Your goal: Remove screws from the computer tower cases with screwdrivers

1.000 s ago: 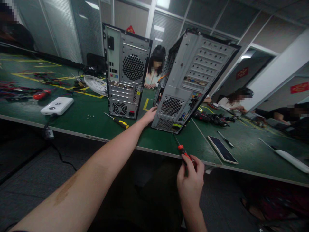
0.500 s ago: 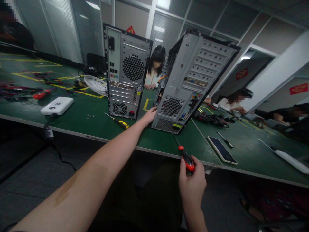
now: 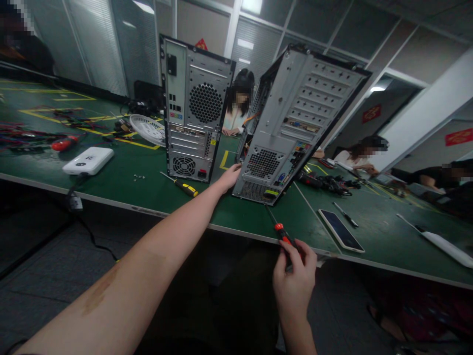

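A grey computer case stands tilted at the centre, its back panel facing me. My left hand is at its lower left side; the fingertips are hidden behind the edge. In my right hand is a red and black screwdriver, its tip near the bottom edge of the case. A second computer case stands upright to the left. In front of it lies a yellow and black screwdriver, with several small screws farther left.
The green table also holds a white power bank, a white basket, a phone, a pen, black cables and a white-handled tool. Other people sit across and to the right.
The fingers of my right hand have shifted forward over the screwdriver handle and now cover more of it. My left hand and both cases stay nearly as they were.
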`<state>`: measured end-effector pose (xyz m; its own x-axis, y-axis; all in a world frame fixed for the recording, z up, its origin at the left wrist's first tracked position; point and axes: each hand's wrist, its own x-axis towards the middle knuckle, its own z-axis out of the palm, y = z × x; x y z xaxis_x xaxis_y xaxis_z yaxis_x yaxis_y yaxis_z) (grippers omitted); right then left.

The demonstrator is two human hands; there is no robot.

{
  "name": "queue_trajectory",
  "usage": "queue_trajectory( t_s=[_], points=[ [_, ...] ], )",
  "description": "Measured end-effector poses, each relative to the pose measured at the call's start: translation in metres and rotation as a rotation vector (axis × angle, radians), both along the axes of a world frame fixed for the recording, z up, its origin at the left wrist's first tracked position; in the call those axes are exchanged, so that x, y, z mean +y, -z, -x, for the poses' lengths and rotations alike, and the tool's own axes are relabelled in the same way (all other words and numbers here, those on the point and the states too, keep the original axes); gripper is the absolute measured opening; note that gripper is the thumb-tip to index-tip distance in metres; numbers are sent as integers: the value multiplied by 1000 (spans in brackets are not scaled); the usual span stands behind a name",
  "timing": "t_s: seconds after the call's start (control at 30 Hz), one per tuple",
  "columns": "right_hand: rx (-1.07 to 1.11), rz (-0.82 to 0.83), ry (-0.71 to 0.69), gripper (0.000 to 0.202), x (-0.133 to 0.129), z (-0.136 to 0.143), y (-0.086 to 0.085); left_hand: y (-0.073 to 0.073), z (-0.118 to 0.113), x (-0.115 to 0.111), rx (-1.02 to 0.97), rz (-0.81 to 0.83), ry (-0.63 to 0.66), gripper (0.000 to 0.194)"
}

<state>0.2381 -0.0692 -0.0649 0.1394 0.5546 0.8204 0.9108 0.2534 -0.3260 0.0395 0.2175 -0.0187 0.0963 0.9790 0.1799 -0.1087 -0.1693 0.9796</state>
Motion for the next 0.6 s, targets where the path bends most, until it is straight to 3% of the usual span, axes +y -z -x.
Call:
queue_trajectory(
  t_s=[0.5, 0.6],
  points=[
    [209, 221, 78, 52, -4, 0, -9, 0, 1, -1, -21, 5, 14, 62],
    [209, 193, 65, 50, -4, -2, -10, -2, 2, -3, -17, 11, 18, 62]
  ],
)
